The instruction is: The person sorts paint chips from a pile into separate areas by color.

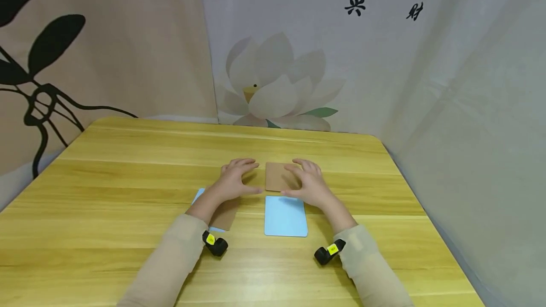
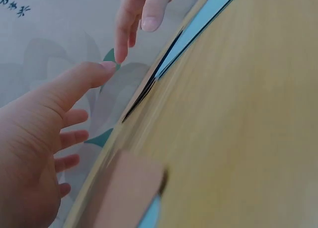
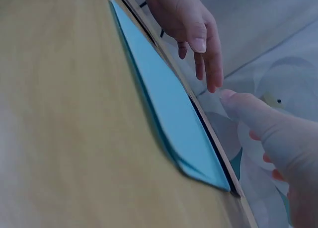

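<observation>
My left hand (image 1: 234, 178) hovers over the table with thumb and fingers spread, holding nothing. Under its wrist lies a brown square piece (image 1: 225, 214) on top of a blue one (image 1: 218, 229), both partly hidden by the forearm. Facing it, my right hand (image 1: 310, 184) is likewise spread and holds nothing. It overlaps the right side of another brown square (image 1: 275, 177) in the head view. Just nearer to me lies a light blue square with rounded corners (image 1: 286, 217). In the right wrist view this blue square (image 3: 164, 99) looks thin and flat, with a doubled edge.
The wooden table (image 1: 128, 259) ends at a back edge against a hanging cloth (image 1: 384, 70) printed with a lotus and black characters. Black wrist cameras (image 1: 217, 247) are strapped at both sleeves.
</observation>
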{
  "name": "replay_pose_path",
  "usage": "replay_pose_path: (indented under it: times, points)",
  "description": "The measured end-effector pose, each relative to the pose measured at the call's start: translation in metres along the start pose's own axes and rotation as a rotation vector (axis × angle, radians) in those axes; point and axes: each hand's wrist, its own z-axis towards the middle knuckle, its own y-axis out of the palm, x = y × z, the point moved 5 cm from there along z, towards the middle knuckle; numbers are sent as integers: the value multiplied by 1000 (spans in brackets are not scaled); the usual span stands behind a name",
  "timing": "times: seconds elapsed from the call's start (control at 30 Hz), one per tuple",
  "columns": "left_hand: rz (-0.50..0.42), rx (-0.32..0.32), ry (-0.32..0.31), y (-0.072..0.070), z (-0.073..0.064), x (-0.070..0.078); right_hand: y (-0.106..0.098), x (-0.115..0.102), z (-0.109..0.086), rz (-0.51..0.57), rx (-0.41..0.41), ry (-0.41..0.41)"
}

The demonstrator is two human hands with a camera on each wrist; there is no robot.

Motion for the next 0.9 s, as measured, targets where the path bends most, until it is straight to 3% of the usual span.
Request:
replay_pose_path:
  times: [0.3,0.5,0.9]
  points:
    - [-14,-29,38,-13,-20,-9,4,-19,-1,-37,58,6]
    - [-44,-81,61,-20,-36,-16,8,-35,-3,0,54,-11]
    - [-14,-95,101,-41,-72,-26,20,-71,-5,49,34,-64]
